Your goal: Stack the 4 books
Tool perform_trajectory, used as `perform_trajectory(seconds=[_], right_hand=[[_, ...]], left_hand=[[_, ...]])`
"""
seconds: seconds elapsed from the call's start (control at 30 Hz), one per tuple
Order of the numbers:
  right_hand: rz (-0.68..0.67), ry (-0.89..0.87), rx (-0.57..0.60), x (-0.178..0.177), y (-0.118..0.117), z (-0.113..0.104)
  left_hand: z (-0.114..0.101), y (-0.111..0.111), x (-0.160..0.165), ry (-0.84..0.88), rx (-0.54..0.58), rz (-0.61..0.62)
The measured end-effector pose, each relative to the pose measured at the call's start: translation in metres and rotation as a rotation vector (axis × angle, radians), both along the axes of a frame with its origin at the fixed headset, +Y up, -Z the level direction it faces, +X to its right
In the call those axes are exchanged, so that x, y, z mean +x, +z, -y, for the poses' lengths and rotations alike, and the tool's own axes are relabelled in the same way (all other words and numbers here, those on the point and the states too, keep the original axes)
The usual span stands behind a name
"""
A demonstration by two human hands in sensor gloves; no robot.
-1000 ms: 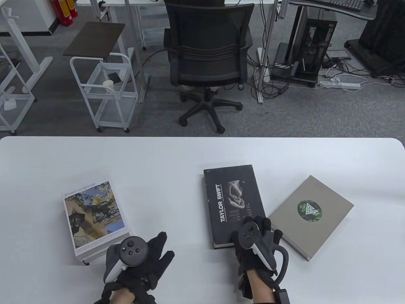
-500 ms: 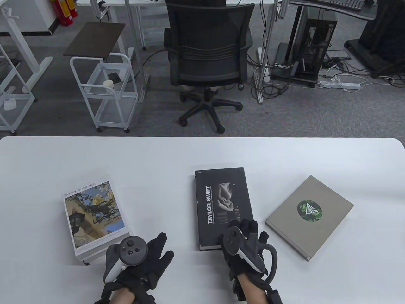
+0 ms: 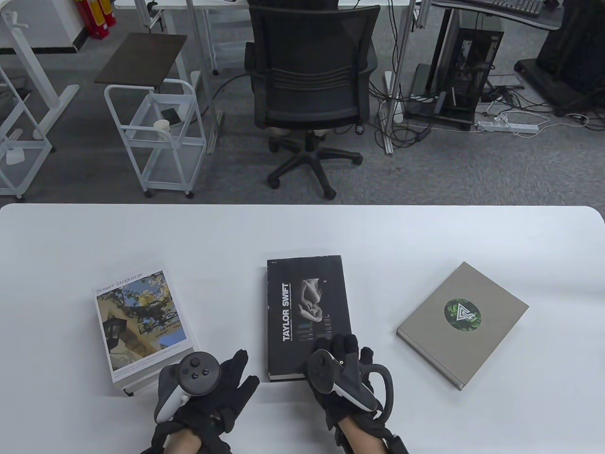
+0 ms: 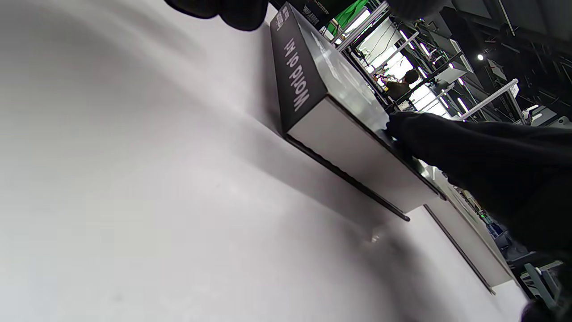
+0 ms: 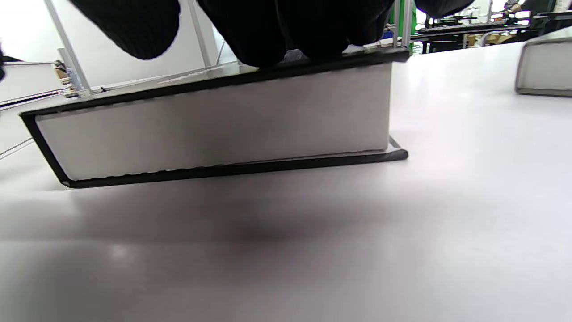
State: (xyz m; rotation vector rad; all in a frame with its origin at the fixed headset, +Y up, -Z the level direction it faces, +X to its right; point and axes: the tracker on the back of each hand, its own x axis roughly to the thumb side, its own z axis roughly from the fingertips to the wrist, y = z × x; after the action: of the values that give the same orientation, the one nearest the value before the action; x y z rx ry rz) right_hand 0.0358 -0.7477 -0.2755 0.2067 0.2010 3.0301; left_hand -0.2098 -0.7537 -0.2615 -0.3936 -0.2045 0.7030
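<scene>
A black book titled TAYLOR SWIFT (image 3: 305, 312) lies flat at the table's middle. My right hand (image 3: 347, 347) presses its fingers on the cover at the book's near right corner. In the right wrist view the fingers (image 5: 277, 31) rest on the top cover above the book's page edge (image 5: 214, 129). A picture-cover book, Flower language (image 3: 142, 319), lies at the left on top of another white book (image 3: 128, 389). My left hand (image 3: 241, 371) rests on the table with fingers spread, just right of that pile, holding nothing. A grey book (image 3: 463, 326) with a round green emblem lies at the right.
The white table (image 3: 302, 231) ends at a far edge, with an office chair (image 3: 309, 80) and a white cart (image 3: 156, 137) on the floor beyond. In the left wrist view the black book's spine (image 4: 297, 76) is close, with the grey book's edge (image 4: 469, 250) behind it.
My right hand has slid the black book leftward across the table, away from the grey book and toward the left pile. The left hand has not moved.
</scene>
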Motion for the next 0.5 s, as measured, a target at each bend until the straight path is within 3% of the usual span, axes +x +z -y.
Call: perform_trajectory(seconds=[0.5], right_hand=[[-0.173, 0.049, 0.090, -0.031, 0.017, -0.014]], left_hand=[[0.001, -0.001, 0.000, -0.001, -0.005, -0.002]])
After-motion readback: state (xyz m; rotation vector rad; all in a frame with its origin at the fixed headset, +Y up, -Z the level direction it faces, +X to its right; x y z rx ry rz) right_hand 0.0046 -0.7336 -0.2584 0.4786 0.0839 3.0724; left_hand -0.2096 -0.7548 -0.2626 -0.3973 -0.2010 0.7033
